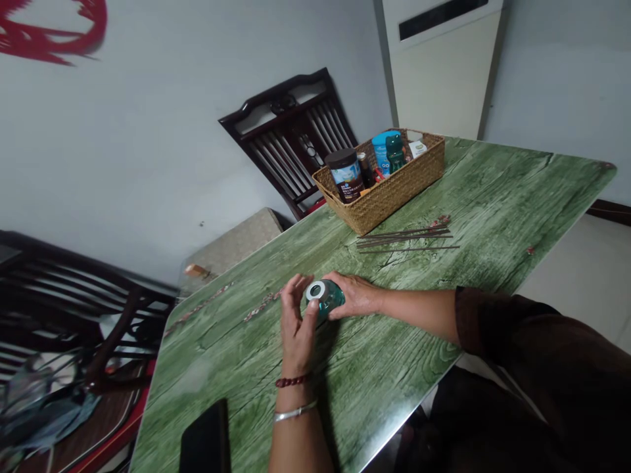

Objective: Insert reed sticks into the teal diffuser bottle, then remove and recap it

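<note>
A small teal glass bottle [333,297] with a white ring around its dark mouth stands on the green table [236,368], between my two hands. My left hand [298,322], with a red bead bracelet and a silver bangle at the wrist, curves round its left side; the thumb lies at the white ring [321,285]. Around the right side of the glass, my right hand [355,294] closes with thumb and fingers. Several thin dark sticks [404,239] lie beyond the right hand, loosely side by side on the tabletop.
A woven basket [394,207] at the far edge holds a brown-lidded jar [346,176], a blue container [382,148] and a dark green bottle [395,154]. A black phone [204,437] lies near left. Dark wooden chairs [300,131] stand behind and at the left.
</note>
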### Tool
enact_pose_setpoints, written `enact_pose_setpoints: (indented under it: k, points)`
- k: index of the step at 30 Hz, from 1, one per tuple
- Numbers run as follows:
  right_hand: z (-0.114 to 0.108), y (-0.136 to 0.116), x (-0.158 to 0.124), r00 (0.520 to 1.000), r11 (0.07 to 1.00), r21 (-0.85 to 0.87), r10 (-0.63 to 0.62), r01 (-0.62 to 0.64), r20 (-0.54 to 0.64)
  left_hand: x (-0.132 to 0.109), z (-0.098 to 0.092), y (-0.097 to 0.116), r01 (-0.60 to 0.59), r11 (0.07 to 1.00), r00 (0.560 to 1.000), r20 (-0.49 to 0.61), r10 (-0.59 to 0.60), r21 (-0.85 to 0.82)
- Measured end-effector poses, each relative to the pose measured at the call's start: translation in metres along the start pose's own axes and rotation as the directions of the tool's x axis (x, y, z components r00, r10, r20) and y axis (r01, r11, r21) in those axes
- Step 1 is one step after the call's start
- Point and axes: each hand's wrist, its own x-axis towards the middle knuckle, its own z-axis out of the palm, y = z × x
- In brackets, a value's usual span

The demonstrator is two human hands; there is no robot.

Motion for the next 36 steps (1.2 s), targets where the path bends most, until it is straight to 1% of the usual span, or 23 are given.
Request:
enact_pose_setpoints:
  k: [1,2,4,6,7,8,9,10,12,13,14,16,18,20,21,23,26,29,33,36]
  points:
    - [0.000,0.000,0.000,1.000,1.000,-0.001,-0.002,0.002,0.001,0.000,0.000,0.000,-0.009,1.000,0.999,0.031,0.010,-0.021]
    - [0.000,0.000,0.000,1.000,1.000,-0.001,-0.004,0.004,0.006,0.000,0.001,0.000,-0.029,1.000,0.999,0.032,0.029,-0.012]
    - [-0.001,0.000,0.000,1.000,1.000,0.001,0.001,-0.001,0.020,0.000,0.004,0.000,-0.068,0.993,0.996,-0.042,0.073,0.097]
    - [0.000,-0.001,-0.001,1.000,1.000,-0.009,0.002,-0.002,0.023,0.001,0.008,-0.001,-0.060,0.972,0.985,-0.147,0.095,0.226]
    - [0.000,-0.001,-0.001,1.000,1.000,-0.019,0.001,-0.001,0.020,0.001,0.009,-0.001,-0.045,0.965,0.977,-0.189,0.096,0.258]
    - [0.000,-0.002,-0.002,1.000,1.000,-0.029,0.001,-0.001,0.019,0.001,0.010,0.000,-0.033,0.966,0.974,-0.209,0.088,0.255]
    - [0.000,-0.003,-0.002,1.000,0.999,-0.037,0.002,-0.001,0.019,0.000,0.010,0.001,-0.029,0.976,0.977,-0.199,0.073,0.216]
    - [0.000,-0.003,-0.002,1.000,0.999,-0.039,0.002,-0.002,0.019,0.000,0.010,0.003,-0.028,0.988,0.986,-0.161,0.053,0.149]
    - [-0.001,-0.004,-0.002,1.000,1.000,-0.027,0.000,0.000,0.016,-0.001,0.008,0.007,-0.019,1.000,0.999,-0.051,0.020,0.014]
    - [-0.001,-0.004,-0.002,1.000,1.000,-0.017,-0.003,0.003,0.015,-0.002,0.007,0.008,-0.019,1.000,1.000,-0.018,0.019,-0.018]
    - [0.000,-0.003,-0.002,1.000,1.000,-0.007,-0.006,0.006,0.018,-0.001,0.007,0.009,-0.028,1.000,1.000,-0.014,0.028,-0.014]
    - [0.000,-0.001,-0.001,1.000,1.000,0.001,-0.009,0.009,0.030,0.000,0.007,0.008,-0.061,0.994,0.994,-0.083,0.068,0.090]
    - [0.001,0.000,-0.001,1.000,1.000,-0.019,-0.005,0.005,0.030,0.001,0.009,0.007,-0.061,0.972,0.980,-0.172,0.102,0.228]
    - [0.002,0.001,-0.001,1.000,0.999,-0.048,-0.007,0.008,0.021,0.002,0.009,0.005,-0.035,0.951,0.972,-0.209,0.104,0.308]
    - [0.002,0.000,-0.001,1.000,0.998,-0.058,-0.009,0.010,0.019,0.002,0.009,0.004,-0.031,0.947,0.973,-0.206,0.101,0.320]
    - [0.002,-0.001,-0.001,1.000,0.998,-0.069,-0.004,0.005,0.021,0.002,0.006,0.003,-0.053,0.954,0.981,-0.161,0.104,0.297]
    - [0.000,-0.002,-0.001,1.000,0.997,-0.082,0.011,-0.009,0.029,0.002,-0.002,0.003,-0.096,0.972,0.992,-0.060,0.111,0.215]
    - [-0.001,-0.002,-0.001,0.998,0.997,-0.083,-0.004,0.009,0.063,0.003,-0.010,0.007,-0.100,0.984,0.995,0.020,0.099,0.146]
    - [-0.003,-0.001,-0.002,0.992,0.998,-0.046,-0.042,0.048,0.122,0.001,-0.019,0.015,-0.084,0.987,0.991,0.116,0.069,0.134]
    - [-0.003,-0.001,-0.004,0.986,0.998,-0.019,-0.059,0.063,0.153,-0.002,-0.022,0.022,-0.081,0.987,0.987,0.152,0.060,0.138]
